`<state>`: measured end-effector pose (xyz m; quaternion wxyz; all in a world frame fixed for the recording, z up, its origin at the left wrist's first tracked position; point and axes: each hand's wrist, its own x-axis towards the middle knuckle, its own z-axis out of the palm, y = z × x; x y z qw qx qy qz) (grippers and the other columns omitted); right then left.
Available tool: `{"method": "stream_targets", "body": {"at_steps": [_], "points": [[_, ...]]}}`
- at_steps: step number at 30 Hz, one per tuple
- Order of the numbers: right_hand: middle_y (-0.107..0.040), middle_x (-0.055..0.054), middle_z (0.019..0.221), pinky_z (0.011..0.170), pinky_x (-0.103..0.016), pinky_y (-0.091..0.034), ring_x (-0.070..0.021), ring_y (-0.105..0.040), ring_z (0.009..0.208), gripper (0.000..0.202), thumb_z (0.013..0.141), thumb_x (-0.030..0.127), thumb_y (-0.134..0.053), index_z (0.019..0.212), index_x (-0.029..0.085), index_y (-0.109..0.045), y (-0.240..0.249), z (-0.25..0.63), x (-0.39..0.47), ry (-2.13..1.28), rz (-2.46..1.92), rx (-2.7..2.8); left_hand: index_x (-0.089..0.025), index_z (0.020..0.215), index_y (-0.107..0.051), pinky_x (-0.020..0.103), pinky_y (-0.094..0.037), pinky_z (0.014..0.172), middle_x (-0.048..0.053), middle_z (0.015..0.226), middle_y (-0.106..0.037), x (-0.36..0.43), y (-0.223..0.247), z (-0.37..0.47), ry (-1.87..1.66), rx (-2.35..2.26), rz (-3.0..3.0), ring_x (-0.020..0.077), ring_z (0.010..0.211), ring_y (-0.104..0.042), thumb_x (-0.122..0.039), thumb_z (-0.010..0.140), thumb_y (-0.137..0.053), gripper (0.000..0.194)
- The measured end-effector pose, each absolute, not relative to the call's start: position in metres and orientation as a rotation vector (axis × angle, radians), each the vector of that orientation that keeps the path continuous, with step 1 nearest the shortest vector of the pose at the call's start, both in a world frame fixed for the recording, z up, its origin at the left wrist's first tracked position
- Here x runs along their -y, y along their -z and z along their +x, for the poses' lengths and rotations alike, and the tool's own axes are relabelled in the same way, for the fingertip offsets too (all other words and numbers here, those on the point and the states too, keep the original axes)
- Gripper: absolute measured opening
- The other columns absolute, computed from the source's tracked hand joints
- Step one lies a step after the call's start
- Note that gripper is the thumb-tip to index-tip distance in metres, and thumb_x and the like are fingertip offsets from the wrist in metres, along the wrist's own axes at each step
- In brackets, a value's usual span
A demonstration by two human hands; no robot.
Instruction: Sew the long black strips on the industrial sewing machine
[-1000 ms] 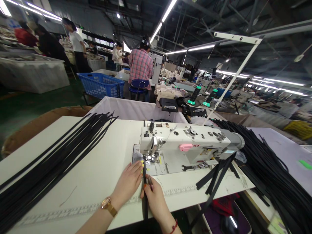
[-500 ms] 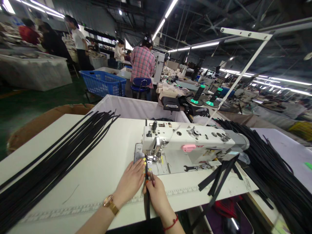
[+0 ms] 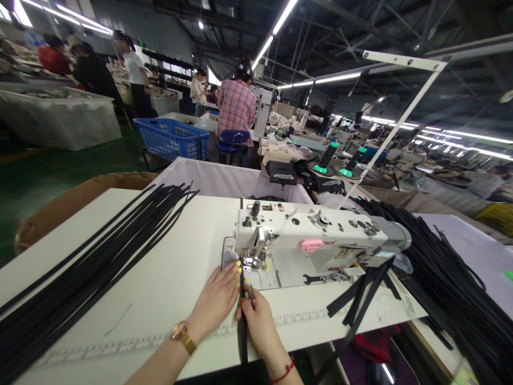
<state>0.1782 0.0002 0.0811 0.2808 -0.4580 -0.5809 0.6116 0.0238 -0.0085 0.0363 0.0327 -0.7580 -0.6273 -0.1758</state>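
A narrow black strap (image 3: 242, 342) runs from the table's front edge up under the needle area of a white sewing machine (image 3: 288, 227). My left hand (image 3: 216, 294) lies flat on the table beside the presser foot, its outstretched fingertips touching the strap. Closer to me, my right hand (image 3: 258, 318) is closed, pinching the strap between thumb and fingers. A slim metal tool (image 3: 251, 292), perhaps thread snips, juts from the same right hand; its lower part is hidden by the fingers.
Many black straps (image 3: 100, 256) lie across the table's left side, and another bundle (image 3: 444, 267) lies at right. A wrench (image 3: 315, 279) rests on the machine bed. A measuring tape (image 3: 108, 342) runs along the front. Behind stand a pale bin (image 3: 212, 174) and thread cones (image 3: 327, 158).
The view has shifted very slightly. Both hands and the strap hold nearly the same place at the machine.
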Motion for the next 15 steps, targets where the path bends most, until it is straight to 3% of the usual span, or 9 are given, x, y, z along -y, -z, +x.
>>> {"method": "stream_targets", "body": {"at_steps": [11, 15], "points": [[-0.062, 0.002, 0.062, 0.053, -0.024, -0.034, -0.0129, -0.047, 0.054, 0.033, 0.085, 0.021, -0.044, 0.114, 0.014, -0.057, -0.076, 0.181, 0.0, -1.609, -1.238, 1.527, -0.013, 0.137, -0.049, 0.051, -0.029, 0.115, 0.01, 0.145, -0.05, 0.011, -0.036, 0.027, 0.638, 1.966, -2.335, 0.0264, 0.138, -0.039, -0.023, 0.097, -0.038, 0.042], [-0.063, 0.001, 0.062, 0.059, -0.025, -0.039, -0.015, -0.052, 0.058, 0.036, 0.086, 0.027, -0.046, 0.118, 0.013, -0.056, -0.077, 0.186, 0.004, -1.609, -1.235, 1.547, -0.019, 0.132, -0.053, 0.044, -0.033, 0.112, 0.007, 0.141, -0.053, -0.001, -0.048, 0.015, 0.72, 2.039, -2.364, 0.0236, 0.131, -0.046, -0.02, 0.097, -0.039, 0.038]]}}
